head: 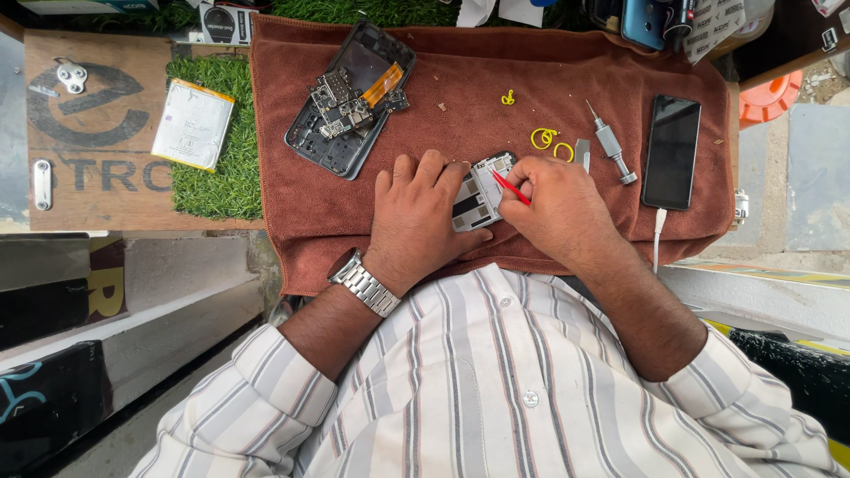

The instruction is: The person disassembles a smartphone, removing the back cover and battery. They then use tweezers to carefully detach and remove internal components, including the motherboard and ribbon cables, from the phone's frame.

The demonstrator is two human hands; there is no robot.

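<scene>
left hand [414,217] gripped phone frame [478,190] near towel [301,230] front edge; right hand [553,208] pinched red tool [511,188] on frame.

A rust-brown towel [567,80] is spread over green artificial turf [212,177]. A thin red tool [511,188] is seen against a silver-grey phone frame [478,190]. Yellow rubber bands [549,140] are scattered beside a black phone [670,150]. A white shirt [496,389] is striped in grey and pink. A silver wristwatch [363,281] is worn.
</scene>
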